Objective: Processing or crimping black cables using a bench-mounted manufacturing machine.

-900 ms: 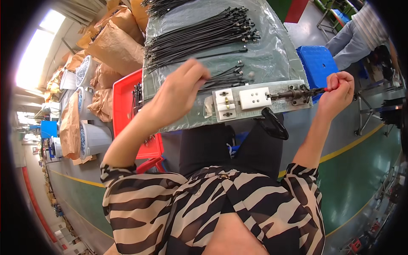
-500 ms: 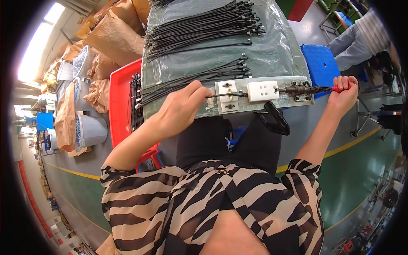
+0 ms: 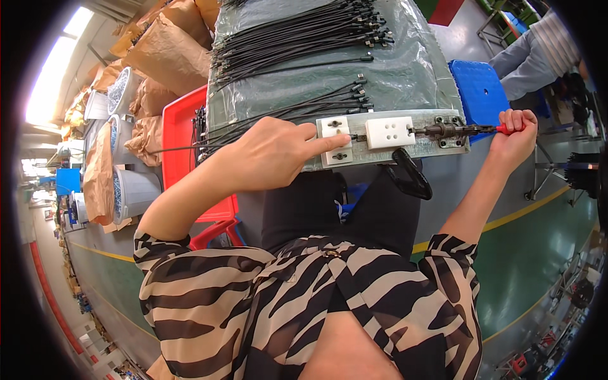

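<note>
My left hand [image 3: 273, 154] lies over a white slotted block [image 3: 333, 122] at the left of a metal fixture plate. Its index finger reaches onto the block while the other fingers curl around a black cable [image 3: 180, 149], partly hidden beneath the hand. The cable's end fitting [image 3: 358, 137] shows between this block and a second white block [image 3: 389, 133] with several holes. On the right, my right hand [image 3: 514, 134] is closed around the red handle [image 3: 502, 129] of a push-pull toggle clamp [image 3: 443, 131], whose rod meets the second block.
Bundles of black cables [image 3: 304, 41] lie on the plastic-covered table [image 3: 415, 76]. A black handle [image 3: 410, 175] juts from the near edge. There is a red tray [image 3: 176, 136] at left, a blue stool [image 3: 478, 92] at right, and a person's legs [image 3: 522, 63] beyond it.
My left hand has moved right, its index finger now stretched onto the left white block. The cable's tail now sticks out to the left over the red tray. My right hand stays on the red handle.
</note>
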Demonstrator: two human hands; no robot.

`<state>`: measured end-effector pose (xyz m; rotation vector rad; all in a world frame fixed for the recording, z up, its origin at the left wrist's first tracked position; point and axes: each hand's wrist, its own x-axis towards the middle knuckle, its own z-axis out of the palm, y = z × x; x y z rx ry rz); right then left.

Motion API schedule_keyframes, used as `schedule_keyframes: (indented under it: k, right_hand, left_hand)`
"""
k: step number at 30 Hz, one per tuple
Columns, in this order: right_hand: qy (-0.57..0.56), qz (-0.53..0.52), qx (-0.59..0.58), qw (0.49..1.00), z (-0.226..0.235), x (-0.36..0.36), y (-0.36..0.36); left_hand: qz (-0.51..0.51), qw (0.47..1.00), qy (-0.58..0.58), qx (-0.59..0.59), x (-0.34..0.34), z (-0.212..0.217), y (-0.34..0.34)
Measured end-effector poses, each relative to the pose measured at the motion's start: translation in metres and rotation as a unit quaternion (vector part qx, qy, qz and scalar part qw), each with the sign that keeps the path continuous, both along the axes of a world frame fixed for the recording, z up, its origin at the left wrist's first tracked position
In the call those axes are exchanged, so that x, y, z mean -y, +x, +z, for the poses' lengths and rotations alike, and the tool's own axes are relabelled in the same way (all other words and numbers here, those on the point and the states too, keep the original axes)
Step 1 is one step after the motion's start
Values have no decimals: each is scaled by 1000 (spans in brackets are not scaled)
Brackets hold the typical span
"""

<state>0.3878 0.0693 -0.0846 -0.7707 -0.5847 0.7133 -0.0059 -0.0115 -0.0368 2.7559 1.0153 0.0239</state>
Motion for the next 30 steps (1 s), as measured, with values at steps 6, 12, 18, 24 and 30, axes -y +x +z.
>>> schedule_keyframes:
  k: [6,12,18,24,30]
  right_hand:
    - [10,-34,118,992,9,8,-18]
    - [20,-129,452,883,6,28,-76]
    - [94,-109,618,773,-1,36,-81]
    - [52,15,151,987,32,15,-30]
    - [46,-17,160,986,33,22,-44]
  left_hand:
    - [-9,997,-58,42,-15,-5,4]
    - [-12,996,-19,88,-8,-14,-4]
    - [8,997,-23,77,1,-6,-8]
    - [59,986,31,150,2,22,-8]
    - [110,971,16,210,-22,2,-8]
